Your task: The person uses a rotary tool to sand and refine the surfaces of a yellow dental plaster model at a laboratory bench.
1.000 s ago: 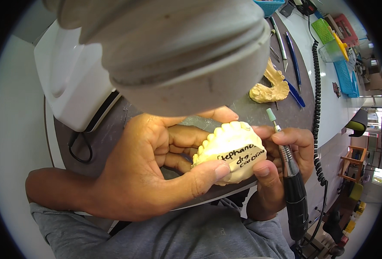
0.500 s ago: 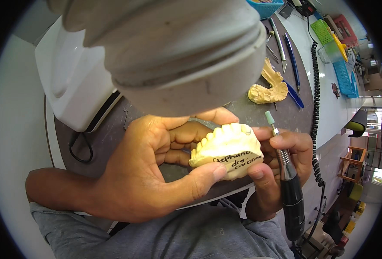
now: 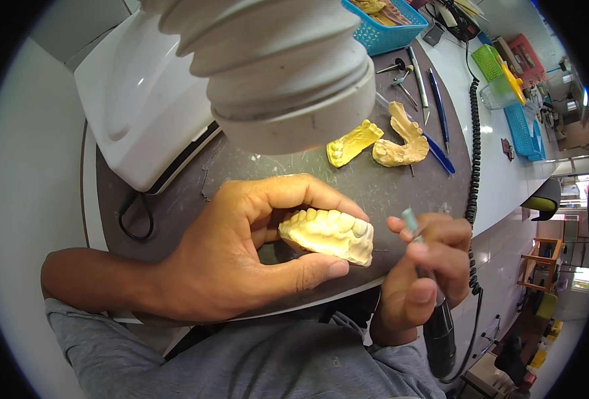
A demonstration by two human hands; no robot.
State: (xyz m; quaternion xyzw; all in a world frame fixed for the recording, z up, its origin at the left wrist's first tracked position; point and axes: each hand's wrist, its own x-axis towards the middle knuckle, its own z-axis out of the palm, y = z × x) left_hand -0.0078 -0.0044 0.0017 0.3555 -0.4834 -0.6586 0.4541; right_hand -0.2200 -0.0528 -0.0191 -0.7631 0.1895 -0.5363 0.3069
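Note:
A cream plaster dental cast [image 3: 326,234] is gripped in my left hand [image 3: 238,249], with the thumb along its near side and the fingers curled round its far side. Its row of teeth faces up, brightly lit. To the right, my right hand [image 3: 431,256] holds a black rotary handpiece [image 3: 439,336] like a pen. A pale green grinding tip [image 3: 409,218] points up and away from me, past the fingertips. A small gap separates the right hand from the cast.
Above the hands hangs a ribbed white hose [image 3: 288,80], beside a white machine housing [image 3: 138,113]. Behind lie a yellow cast piece [image 3: 353,143], a beige arch cast [image 3: 404,149], a knife [image 3: 419,86] and a blue pen-like tool [image 3: 439,110]. A blue basket [image 3: 391,40] holds casts; a coiled cord [image 3: 474,166] runs right.
My right hand has come off the cast and shifted its fingers on the handpiece. The cast has tipped in my left hand, its written side turned out of sight. The view has shifted.

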